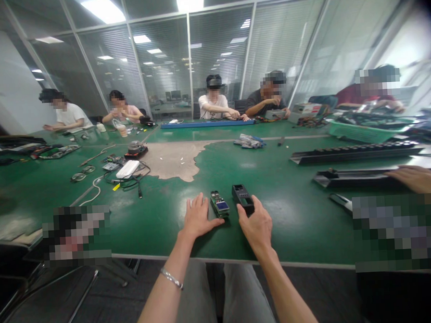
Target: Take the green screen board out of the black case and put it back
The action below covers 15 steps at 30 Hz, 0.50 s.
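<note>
My left hand (197, 216) lies flat on the green table (274, 177), fingers spread, its thumb stretched toward a small green circuit board with a blue screen (219, 204). Just right of that board sits a black casing (243, 198). My right hand (257, 226) curls its fingers around the near end of that black casing. A silver bracelet sits on my left wrist.
A white device with black cables (128, 170) lies to the left. A worn bare patch (174, 160) marks the table's middle. Long black strips (355, 152) lie at right, where another person's hand (417, 178) rests. Several people sit along the far edge.
</note>
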Each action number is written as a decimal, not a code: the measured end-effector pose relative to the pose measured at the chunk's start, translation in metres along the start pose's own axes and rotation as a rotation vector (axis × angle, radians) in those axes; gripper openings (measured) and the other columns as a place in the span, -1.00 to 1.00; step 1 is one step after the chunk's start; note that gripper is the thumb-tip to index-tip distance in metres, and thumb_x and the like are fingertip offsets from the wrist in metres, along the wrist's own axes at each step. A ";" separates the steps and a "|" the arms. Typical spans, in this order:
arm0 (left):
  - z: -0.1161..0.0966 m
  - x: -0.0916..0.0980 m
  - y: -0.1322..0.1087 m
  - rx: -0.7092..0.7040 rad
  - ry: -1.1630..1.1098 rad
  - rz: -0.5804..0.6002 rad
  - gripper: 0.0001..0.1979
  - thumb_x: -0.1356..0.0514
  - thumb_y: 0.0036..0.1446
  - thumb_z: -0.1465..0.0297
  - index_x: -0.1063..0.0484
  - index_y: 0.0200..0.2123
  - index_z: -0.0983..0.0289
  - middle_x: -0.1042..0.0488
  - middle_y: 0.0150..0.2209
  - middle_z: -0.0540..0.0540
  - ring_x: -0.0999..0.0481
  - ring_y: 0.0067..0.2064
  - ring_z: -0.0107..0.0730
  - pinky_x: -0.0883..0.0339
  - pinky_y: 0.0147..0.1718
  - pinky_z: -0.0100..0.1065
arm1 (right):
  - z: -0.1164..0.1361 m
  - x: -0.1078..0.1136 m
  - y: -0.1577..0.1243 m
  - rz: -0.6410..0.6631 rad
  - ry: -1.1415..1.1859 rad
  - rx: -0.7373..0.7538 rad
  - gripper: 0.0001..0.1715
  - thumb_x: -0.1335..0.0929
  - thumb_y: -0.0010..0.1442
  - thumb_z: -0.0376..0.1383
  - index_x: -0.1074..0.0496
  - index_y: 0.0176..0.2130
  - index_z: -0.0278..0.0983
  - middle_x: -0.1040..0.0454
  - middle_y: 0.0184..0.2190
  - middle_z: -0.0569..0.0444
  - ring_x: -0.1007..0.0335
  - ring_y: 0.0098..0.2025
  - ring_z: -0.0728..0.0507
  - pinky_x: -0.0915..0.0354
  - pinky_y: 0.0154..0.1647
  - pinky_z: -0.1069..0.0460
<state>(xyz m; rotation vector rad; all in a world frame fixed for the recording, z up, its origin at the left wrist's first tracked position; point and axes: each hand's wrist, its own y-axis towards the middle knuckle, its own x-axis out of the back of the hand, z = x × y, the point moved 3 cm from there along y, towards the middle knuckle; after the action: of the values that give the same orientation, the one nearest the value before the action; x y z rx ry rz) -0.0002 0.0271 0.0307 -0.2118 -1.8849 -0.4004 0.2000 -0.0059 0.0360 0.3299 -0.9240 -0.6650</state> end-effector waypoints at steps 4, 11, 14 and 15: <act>-0.001 0.001 0.000 -0.006 0.007 0.000 -0.03 -0.02 0.02 -0.30 -0.15 0.27 0.30 0.04 0.39 0.33 0.06 0.39 0.10 0.31 0.32 0.12 | -0.006 -0.003 -0.001 0.015 -0.029 -0.017 -0.29 -0.27 0.21 -0.07 -0.26 0.20 -0.47 -0.46 0.03 -0.30 -0.39 -0.03 -0.33 -0.26 0.01 -0.17; 0.000 0.000 0.001 -0.008 0.024 0.006 -0.06 -0.03 0.05 -0.27 -0.15 0.27 0.30 0.04 0.39 0.31 0.05 0.39 0.06 0.31 0.32 0.11 | -0.013 -0.006 -0.004 0.029 -0.076 -0.034 -0.26 -0.28 0.20 -0.08 -0.24 0.20 -0.52 -0.47 -0.01 -0.32 -0.39 -0.07 -0.35 -0.26 -0.01 -0.17; -0.001 0.000 0.001 -0.005 0.028 0.010 -0.08 -0.03 0.07 -0.25 -0.15 0.28 0.29 0.03 0.39 0.30 0.07 0.39 0.03 0.31 0.32 0.10 | -0.013 -0.005 -0.006 0.042 -0.084 -0.040 -0.23 -0.27 0.20 -0.09 -0.20 0.23 -0.53 -0.47 -0.01 -0.33 -0.39 -0.08 -0.35 -0.27 -0.02 -0.18; -0.001 0.000 0.001 -0.004 0.029 0.011 -0.09 -0.04 0.08 -0.24 -0.15 0.28 0.29 0.03 0.39 0.30 0.08 0.40 0.02 0.31 0.32 0.10 | -0.013 -0.004 -0.006 0.046 -0.081 -0.041 -0.22 -0.27 0.20 -0.08 -0.19 0.23 -0.53 -0.46 0.00 -0.33 -0.39 -0.07 -0.36 -0.27 -0.01 -0.18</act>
<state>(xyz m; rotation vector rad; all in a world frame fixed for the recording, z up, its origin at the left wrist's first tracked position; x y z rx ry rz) 0.0009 0.0278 0.0308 -0.2184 -1.8537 -0.3980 0.2063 -0.0079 0.0224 0.2460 -0.9912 -0.6584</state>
